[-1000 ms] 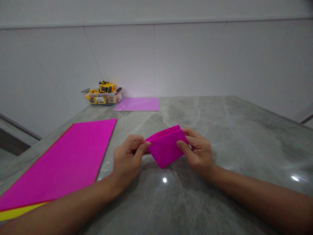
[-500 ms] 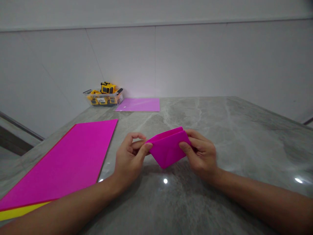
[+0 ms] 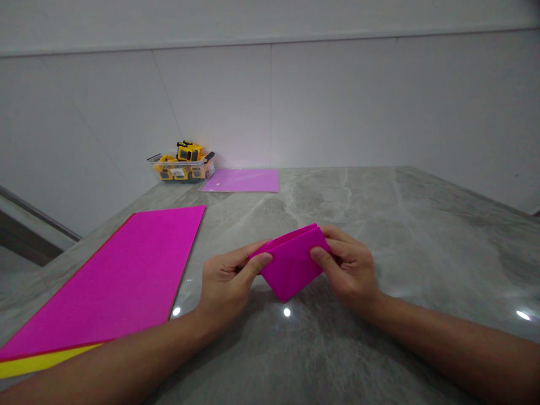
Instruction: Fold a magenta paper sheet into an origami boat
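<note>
- Vivid magenta on the folded paper
- Matching magenta across the large sheet, red and yellow edging it
- Lilac flat sheet
- Yellow-and-black toy vehicles
- Grey tabletop, pale marble veining

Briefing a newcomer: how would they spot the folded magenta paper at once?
Over the near middle of the grey marbled table, find the left hand and right hand. Both pinch the folded magenta paper, one corner pointing down. Unlike the larger magenta sheet lying flat at left, it is small, with layers parted along the top.

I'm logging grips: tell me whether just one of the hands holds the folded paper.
No, the left hand and right hand both grip folded paper.
</note>
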`<state>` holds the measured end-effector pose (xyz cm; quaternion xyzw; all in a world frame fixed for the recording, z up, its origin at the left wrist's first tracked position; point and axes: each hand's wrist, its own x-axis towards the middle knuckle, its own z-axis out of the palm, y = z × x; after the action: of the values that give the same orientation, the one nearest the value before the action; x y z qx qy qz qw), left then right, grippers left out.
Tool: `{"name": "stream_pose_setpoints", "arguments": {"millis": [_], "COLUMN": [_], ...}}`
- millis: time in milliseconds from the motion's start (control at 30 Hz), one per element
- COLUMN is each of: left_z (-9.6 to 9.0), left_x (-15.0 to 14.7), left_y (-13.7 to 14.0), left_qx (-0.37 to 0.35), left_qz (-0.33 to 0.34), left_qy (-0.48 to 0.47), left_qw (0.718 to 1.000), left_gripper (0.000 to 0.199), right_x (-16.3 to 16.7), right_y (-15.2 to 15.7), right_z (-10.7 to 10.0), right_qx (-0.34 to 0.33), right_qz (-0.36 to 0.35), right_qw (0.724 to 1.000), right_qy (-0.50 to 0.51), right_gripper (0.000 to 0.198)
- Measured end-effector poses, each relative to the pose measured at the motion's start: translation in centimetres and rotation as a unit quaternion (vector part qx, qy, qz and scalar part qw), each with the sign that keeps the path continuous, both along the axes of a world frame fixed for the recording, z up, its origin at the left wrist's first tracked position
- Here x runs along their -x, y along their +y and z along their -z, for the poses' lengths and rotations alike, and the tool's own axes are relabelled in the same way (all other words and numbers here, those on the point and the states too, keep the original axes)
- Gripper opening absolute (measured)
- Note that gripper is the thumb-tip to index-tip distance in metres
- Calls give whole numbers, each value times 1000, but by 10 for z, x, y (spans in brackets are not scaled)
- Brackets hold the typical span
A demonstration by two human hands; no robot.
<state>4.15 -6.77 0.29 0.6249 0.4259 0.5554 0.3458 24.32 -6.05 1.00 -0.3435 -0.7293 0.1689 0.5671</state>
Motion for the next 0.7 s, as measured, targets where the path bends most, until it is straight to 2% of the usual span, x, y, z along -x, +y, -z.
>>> {"name": "stream_pose_setpoints", "arguments": {"millis": [167,367,700], "left_z": [0,-3,-2], "left_x": [1,2,1], "left_y": [-2,-1,-4], "left_qx": [-20,-66,-106], "left_qz": [-10,-34,-23], "left_qy": [13,76,44], "left_qw": [1000,994,993], "left_gripper": [16,19,19], "right_x": [-1,-1,-2], "right_y": [1,2,4], "right_z": [2,2,6], "right_qx": [17,51,69], "right_qz": [5,-6,-14], "right_qw": [1000,999,997], "right_qy": [-1,1,5], "right_gripper": [24,35,35]}}
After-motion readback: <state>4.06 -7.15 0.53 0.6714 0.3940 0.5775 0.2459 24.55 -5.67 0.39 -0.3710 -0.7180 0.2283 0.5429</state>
